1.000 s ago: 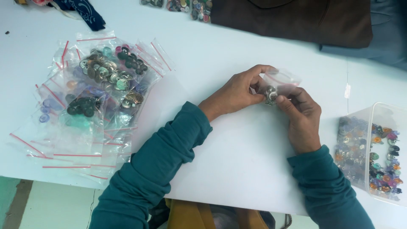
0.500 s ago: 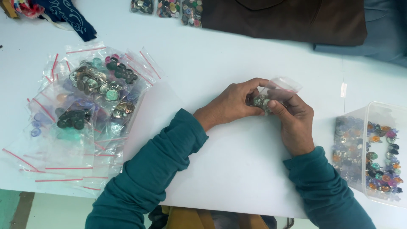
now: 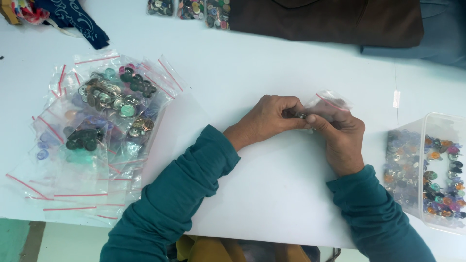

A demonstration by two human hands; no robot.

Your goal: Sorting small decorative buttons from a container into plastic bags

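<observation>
Both hands meet over the white table (image 3: 272,68), pinching one small clear zip bag (image 3: 326,103) with a red seal strip. My left hand (image 3: 267,119) grips its left side, fingers curled over metal buttons inside. The bag's right side and bottom are held by my right hand (image 3: 342,138). Most of the bag's contents are hidden by my fingers. Both arms wear teal sleeves.
A heap of clear zip bags of buttons (image 3: 102,121) lies at the left. A clear plastic box of mixed coloured buttons (image 3: 429,172) stands at the right edge. Dark brown cloth (image 3: 330,19) and more button bags (image 3: 194,8) lie along the far side.
My hands have closed tighter around the small bag, drawing it lower towards the table. The bag now shows less above my fingers.
</observation>
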